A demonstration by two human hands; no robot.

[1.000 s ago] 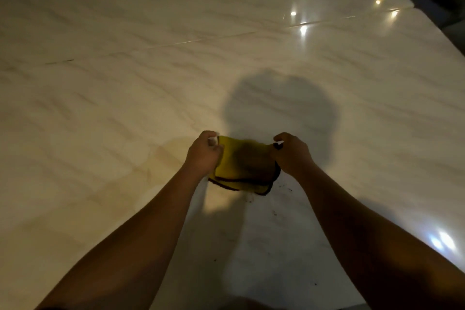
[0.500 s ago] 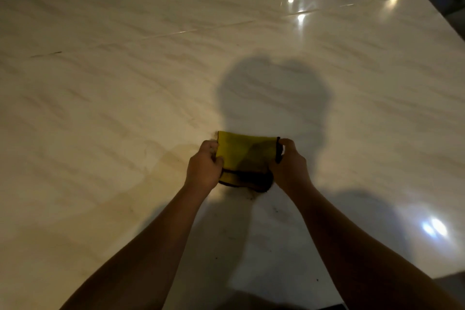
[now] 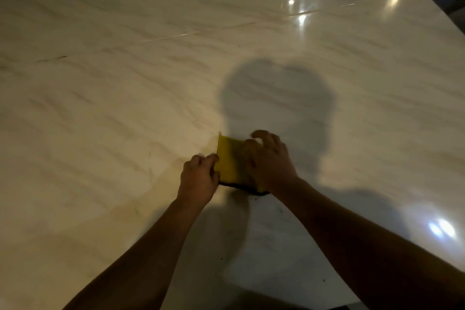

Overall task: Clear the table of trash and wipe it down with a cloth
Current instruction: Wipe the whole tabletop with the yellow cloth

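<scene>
One yellow cloth (image 3: 230, 161), folded into a small thick pad with a dark-stitched edge on its near side, lies flat on the counter (image 3: 125, 108) right between the two hands. The left hand (image 3: 198, 178) sits against the pad's left edge, its thumb and curled fingers pinching that edge. The likely reason is to keep the folded layers from sliding apart. The right hand (image 3: 269, 161) lies over the pad's right half and hides it, with arched fingers reaching past the far edge. It is blurred, so I cannot tell whether it grips a fold or only presses down on the fabric. Held from both sides and low to the surface, the cloth looks to be getting squared up into a wiping pad. By that reading, the wiping part of the task is about to start rather than finished.

Just on the near side of the hands, a few small dark specks (image 3: 256, 198) dot the pale, marble-look surface, a sensible first target for the pad. Beyond the hands falls the shadow (image 3: 276, 98) of the person's head. Farther off, a thin seam (image 3: 176, 35) crosses the counter, and bright lamp reflections (image 3: 300, 17) glint far beyond the right hand.
</scene>
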